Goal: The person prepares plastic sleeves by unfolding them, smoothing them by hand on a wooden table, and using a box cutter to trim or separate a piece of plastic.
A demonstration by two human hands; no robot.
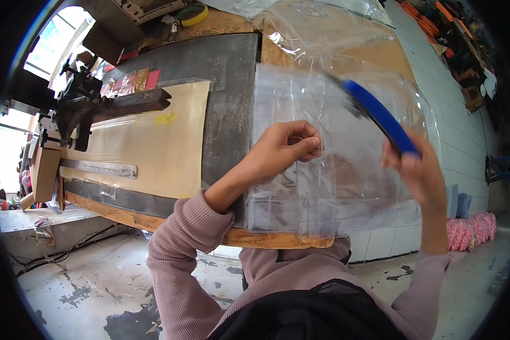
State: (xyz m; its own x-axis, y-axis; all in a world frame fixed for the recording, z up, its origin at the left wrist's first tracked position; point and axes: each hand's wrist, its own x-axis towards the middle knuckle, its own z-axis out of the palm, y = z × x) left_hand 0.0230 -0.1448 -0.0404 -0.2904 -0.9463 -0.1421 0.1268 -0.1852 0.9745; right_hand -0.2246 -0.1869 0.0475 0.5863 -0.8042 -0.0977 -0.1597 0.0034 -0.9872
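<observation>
Layered clear plastic sheets (277,192) lie over the right part of the table in front of me. Above them my left hand (292,144) is closed in a pinch, thumb against forefinger, at a lengthwise edge of the plastic. My right hand (416,164) is wrapped round the near end of a long, curved blue and black hand tool (374,107). This tool is raised over the right side of the sheets and slants away to the left. Its far end is dark and smeared by motion, so its exact kind does not show.
A dark machine with a projecting arm (130,106) stands at the left. Near it, a tan board (175,136) and a steel ruler (105,168) lie on a dark mat (229,113). Yellow tape (192,15) sits at the back; a pink bundle (470,231) is on the right.
</observation>
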